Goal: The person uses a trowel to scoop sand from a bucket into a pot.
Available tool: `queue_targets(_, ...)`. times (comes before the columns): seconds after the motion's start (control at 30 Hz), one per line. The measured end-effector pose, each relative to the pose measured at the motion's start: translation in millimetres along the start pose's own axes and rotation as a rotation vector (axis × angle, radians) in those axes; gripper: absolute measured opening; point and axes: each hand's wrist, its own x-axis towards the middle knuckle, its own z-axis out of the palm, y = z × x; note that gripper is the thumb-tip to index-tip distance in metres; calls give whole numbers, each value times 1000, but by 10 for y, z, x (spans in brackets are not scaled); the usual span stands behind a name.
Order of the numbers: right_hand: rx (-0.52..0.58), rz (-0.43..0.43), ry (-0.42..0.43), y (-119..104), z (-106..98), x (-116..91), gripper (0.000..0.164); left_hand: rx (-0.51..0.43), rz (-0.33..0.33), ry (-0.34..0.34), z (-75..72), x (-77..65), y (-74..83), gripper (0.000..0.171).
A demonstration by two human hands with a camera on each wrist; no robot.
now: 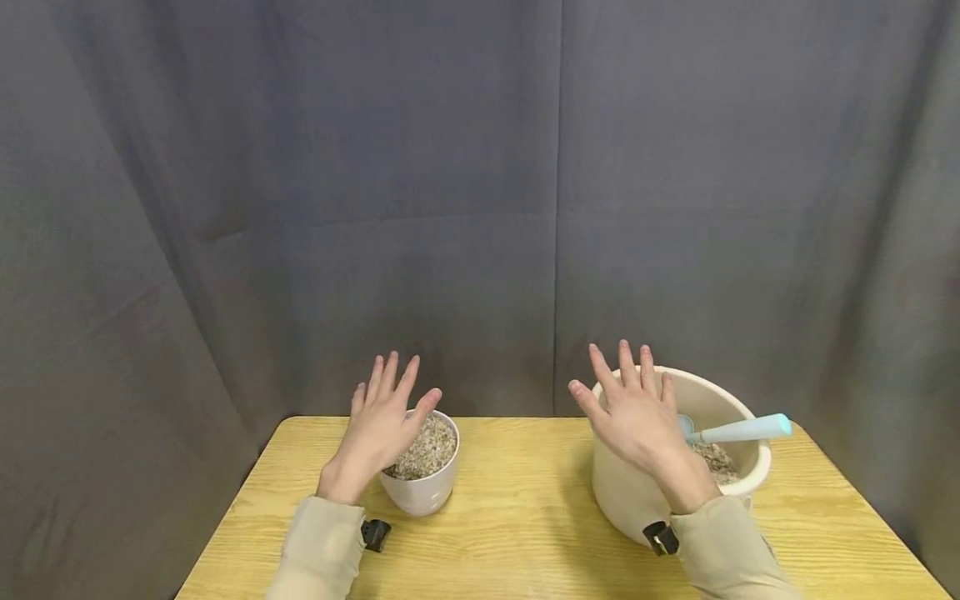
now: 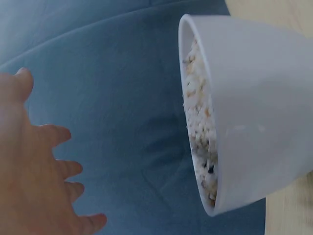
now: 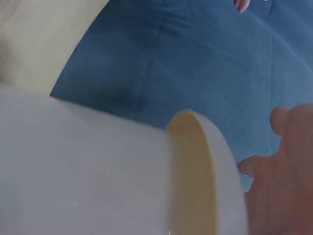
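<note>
My left hand (image 1: 378,429) is raised with spread fingers and holds nothing. It overlaps the left side of a small white pot (image 1: 422,493) in the head view. Grainy brown-and-white potting mix (image 1: 431,448) fills the pot nearly to its rim; the left wrist view shows the pot's wall (image 2: 264,112) apart from the fingers. Likewise empty, my right hand (image 1: 637,425) spreads its fingers in front of a large cream bucket (image 1: 622,492). Inside the bucket lies more of the mix (image 1: 716,463). A tool with a pale blue handle (image 1: 750,428) leans across its right rim.
Both containers stand on a light wooden table (image 1: 517,508), pot left and bucket right, with a stretch of tabletop between them. A grey curtain (image 1: 465,208) hangs behind the table and along both sides. Each wrist carries a small black device (image 1: 376,535).
</note>
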Motion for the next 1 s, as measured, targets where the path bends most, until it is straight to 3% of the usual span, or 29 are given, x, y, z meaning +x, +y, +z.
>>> queue_targets(0.17,-9,28,-43,-46,76,71,82,63,-19,-68,36,33,146,84)
queue_targets(0.37,-9,42,-66,-60,105,113,84,50,-35,-119,25,52,251,87)
queue_targets(1.0,2,81,-123,-59,128,103,88,60,-36,-134,-15,45,325,87)
